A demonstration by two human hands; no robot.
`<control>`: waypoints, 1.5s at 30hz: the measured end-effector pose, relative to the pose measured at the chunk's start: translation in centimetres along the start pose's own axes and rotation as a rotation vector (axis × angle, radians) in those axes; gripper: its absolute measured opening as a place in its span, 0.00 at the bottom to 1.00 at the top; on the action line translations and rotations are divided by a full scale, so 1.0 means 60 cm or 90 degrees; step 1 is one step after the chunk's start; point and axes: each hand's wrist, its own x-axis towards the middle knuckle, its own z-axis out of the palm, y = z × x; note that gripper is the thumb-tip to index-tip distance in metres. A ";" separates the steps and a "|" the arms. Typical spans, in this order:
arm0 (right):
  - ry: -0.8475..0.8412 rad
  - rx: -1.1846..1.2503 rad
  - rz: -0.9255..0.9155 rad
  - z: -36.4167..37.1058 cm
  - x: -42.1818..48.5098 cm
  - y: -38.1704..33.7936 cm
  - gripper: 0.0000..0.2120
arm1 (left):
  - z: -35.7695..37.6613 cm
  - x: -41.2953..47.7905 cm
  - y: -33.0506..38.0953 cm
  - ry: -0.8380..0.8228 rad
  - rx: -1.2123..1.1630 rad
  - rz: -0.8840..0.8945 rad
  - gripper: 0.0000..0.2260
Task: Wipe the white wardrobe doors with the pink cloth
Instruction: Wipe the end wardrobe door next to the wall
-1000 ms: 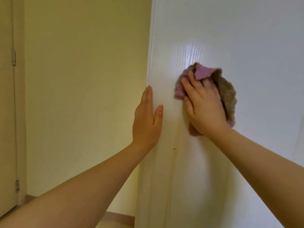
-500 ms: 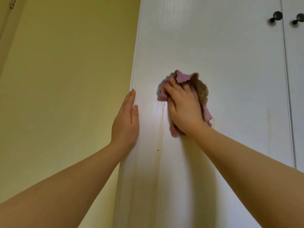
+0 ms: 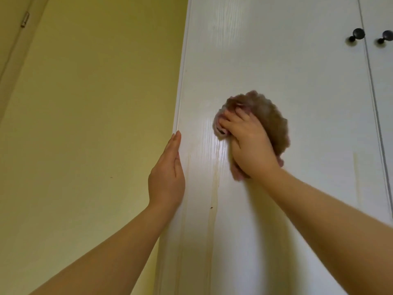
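Against wardrobe door [image 3: 302, 86], right hand [image 3: 249, 146] gripping cloth [image 3: 273, 122], left hand [image 3: 168, 177] flat

A crumpled pink cloth [image 3: 270, 122] with a fuzzy tan-brown side is pressed flat against the glossy white wood-grain wardrobe door [image 3: 276, 60] under the right hand [image 3: 251, 145]. It bulges out above and to the right of the fingers, and pink edges show at the fingertips and below the heel of the palm; its outline is blurred. The door stands upright, with its left edge beside the flat left hand [image 3: 168, 177]. Faint yellowish streaks run down it between and below the hands. A second white door [image 3: 382, 81] adjoins far right of the right hand.
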 end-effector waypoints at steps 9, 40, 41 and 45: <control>-0.038 0.087 -0.034 -0.038 -0.030 0.004 0.19 | 0.001 -0.002 0.002 0.011 -0.009 0.012 0.22; -0.122 0.180 -0.122 0.027 -0.008 -0.045 0.18 | -0.028 0.001 -0.010 -0.071 -0.177 -0.084 0.19; -0.062 0.148 -0.062 0.033 0.004 -0.048 0.18 | -0.028 -0.001 -0.007 -0.071 -0.175 -0.086 0.19; -0.133 0.062 -0.242 0.041 -0.077 -0.086 0.17 | -0.029 0.002 -0.013 -0.062 -0.166 -0.078 0.19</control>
